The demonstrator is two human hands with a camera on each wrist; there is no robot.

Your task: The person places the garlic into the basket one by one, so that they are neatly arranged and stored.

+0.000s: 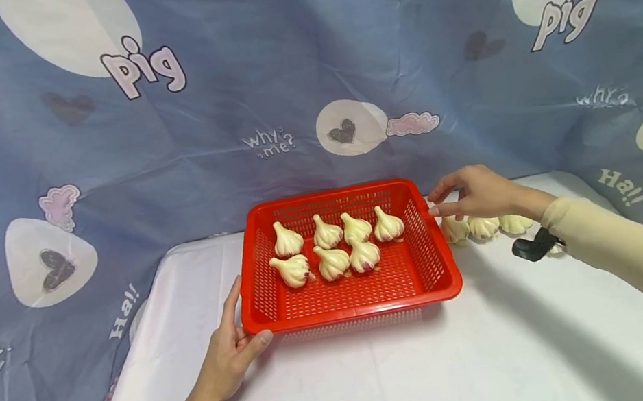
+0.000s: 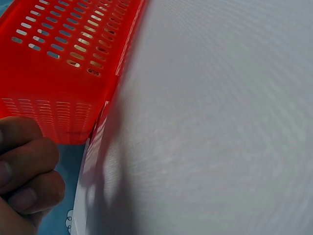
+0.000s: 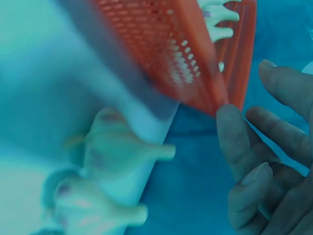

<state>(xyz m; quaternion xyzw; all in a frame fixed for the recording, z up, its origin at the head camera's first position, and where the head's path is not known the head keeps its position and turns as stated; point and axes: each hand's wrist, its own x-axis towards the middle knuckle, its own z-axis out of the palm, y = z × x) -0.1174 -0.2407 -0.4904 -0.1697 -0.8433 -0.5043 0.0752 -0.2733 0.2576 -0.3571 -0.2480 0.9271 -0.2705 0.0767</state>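
Note:
A red plastic basket (image 1: pixel 351 314) with perforated walls holds several garlic bulbs in two rows, three of them, like one bulb (image 1: pixel 331 263), in the front row. My left hand (image 1: pixel 226 362) grips its front left corner, thumb by the rim and the other fingers along the side; in the left wrist view those fingers (image 2: pixel 30 166) are curled below the basket wall (image 2: pixel 54 73). At the right side, my right hand (image 1: pixel 475 193) has its thumb and fingertips right at the rim. The right wrist view shows its fingers (image 3: pixel 232 142) loosely spread, one tip overlapping the basket's corner.
More garlic bulbs (image 1: pixel 483 227) lie on the white tablecloth (image 1: pixel 350 390) to the right of the basket, partly below my right hand and wrist. Behind the table hangs a blue printed cloth (image 1: pixel 276 62). Each wrist wears a black band (image 1: pixel 537 244).

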